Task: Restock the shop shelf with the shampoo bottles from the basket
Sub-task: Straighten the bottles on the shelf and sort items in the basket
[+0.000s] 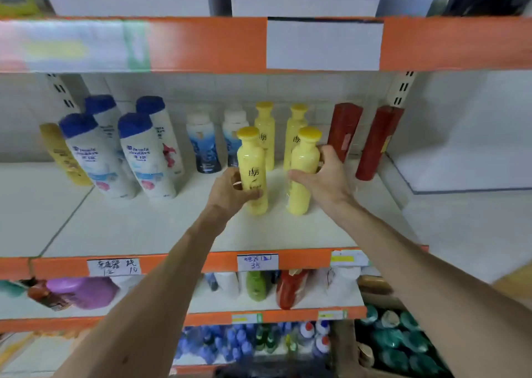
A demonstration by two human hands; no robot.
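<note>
- Left hand (230, 189) is curled round the lower half of the left front yellow bottle (251, 159). Its thumb lies across the front below the label, and its fingers are mostly hidden behind the bottle.
- Right hand (326, 173) grips the right front yellow bottle (304, 162) at mid-height from the right side. The thumb lies across the front and the fingers curl round the back.
- Both gripped bottles stand upright side by side with a narrow gap between them. Their bases appear to be down on the white shelf board (144, 228), about midway in its depth.
- Just behind them, the rear left yellow bottle (265, 138) and the rear right yellow bottle (296, 130) make a second row near the back wall.
- Two tall red bottles (344, 130) stand to the right, near the shelf's end. The right hand's fingers are just beside the nearer one; I cannot tell whether they touch it.
- Left of the yellow group, two white bottles with dark blue labels (203, 147) stand at the back.
- Further left are four white bottles with blue caps (141, 153) in two rows, and a mustard bottle (62, 153) stands at the far left.
- The shelf's orange front edge (305, 259) carries handwritten price tags (257, 262), and both forearms reach in over it.
- The shelves below hold assorted bottles, too blurred to make out.
</note>
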